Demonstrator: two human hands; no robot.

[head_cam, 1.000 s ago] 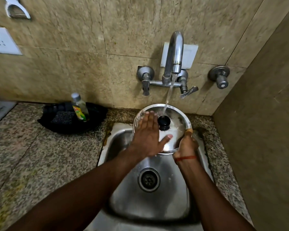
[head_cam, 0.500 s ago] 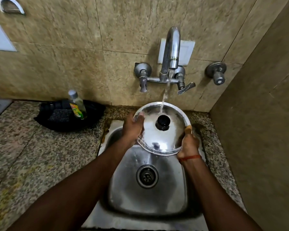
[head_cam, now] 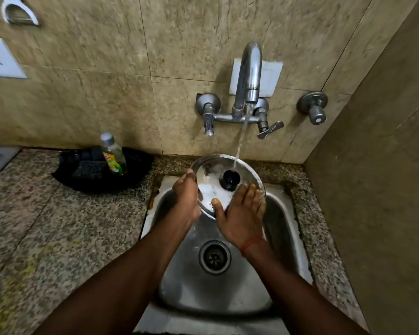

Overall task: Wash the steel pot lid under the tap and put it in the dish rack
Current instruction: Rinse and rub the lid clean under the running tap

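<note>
Steel pot lid (head_cam: 209, 169) is held over the back of the sink (head_cam: 283, 213), tilted toward the camera, directly beneath the running tap (head_cam: 248, 76). The water stream (head_cam: 240, 141) lands on the upper part of the lid, just above its black knob (head_cam: 230, 180). White suds or foamy water cover the lid's near-left surface.

Left hand (head_cam: 188, 198) — fingers curled around the lid's left rim, gripping it and carrying its weight. Right hand (head_cam: 242, 215) — open, palm down, laid flat against the lid's lower right face with fingers spread and thumb extended toward the centre; it presses on the surface and does not clasp anything. A red thread (head_cam: 250, 244) circles the right wrist.

Sink basin is stainless, wet, with the drain (head_cam: 214, 257) in plain view below the hands. The surrounding counter (head_cam: 58, 226) is speckled granite. On it, left of the sink and well apart from the lid, sits a black tray (head_cam: 136, 165) holding a dark scrub pad (head_cam: 88, 168) and a clear bottle (head_cam: 113, 154) with a yellow-green label, standing upright. Wall behind is beige tile (head_cam: 107, 56), with a separate valve (head_cam: 313, 107) to the right of the tap and a white switch plate (head_cam: 0, 60) at far left.
</note>
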